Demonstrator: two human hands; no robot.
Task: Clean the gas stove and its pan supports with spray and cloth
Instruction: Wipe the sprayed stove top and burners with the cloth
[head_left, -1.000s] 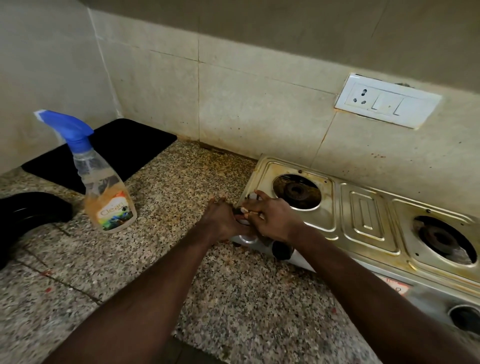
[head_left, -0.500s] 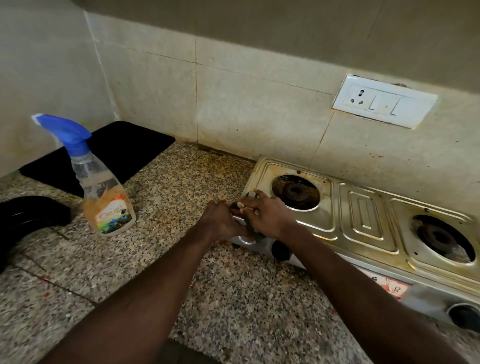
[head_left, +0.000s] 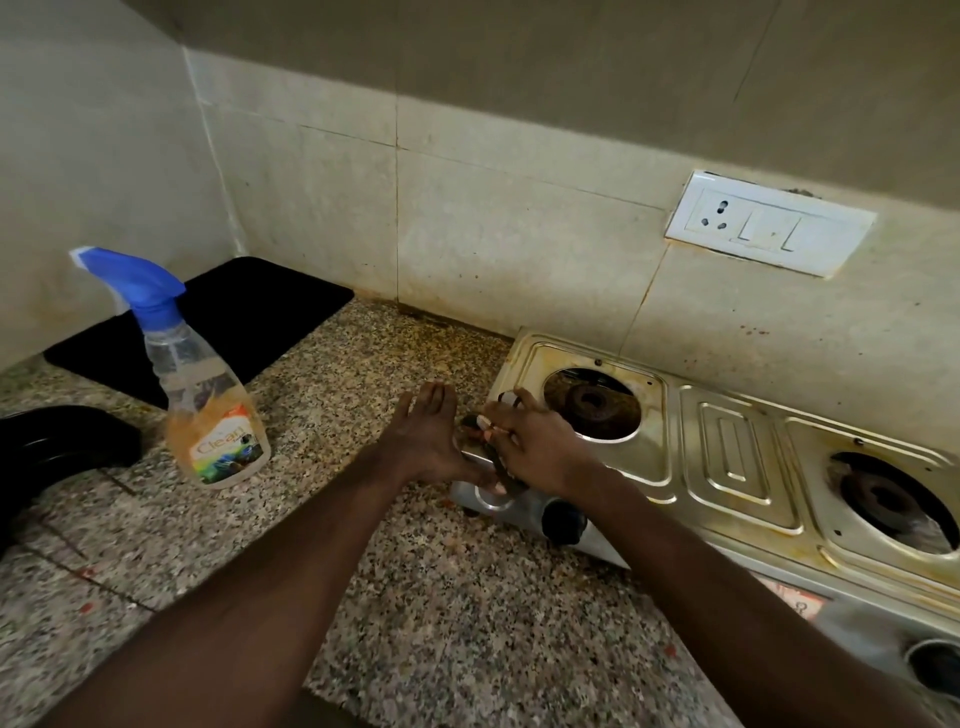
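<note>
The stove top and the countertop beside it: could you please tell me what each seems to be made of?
The stove top looks like pressed stainless steel: shiny, reflective, with embossed ribs and yellowish stains. The countertop seems to be polished granite or a similar stone: speckled grey, black and tan grain.

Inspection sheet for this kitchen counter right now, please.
Surface: speckled granite counter, grimy by the wall.
Job's things: stained steel two-burner gas stove, no pan supports on it; blue-triggered clear spray bottle upright to its left.
Clutter: flat black mat in the corner; curved black object, left edge.
Hands: left hand open at stove corner; right hand grips a small dark item.
Cables: nothing seen.
Surroundings: stained wall tiles, white socket plate.
</note>
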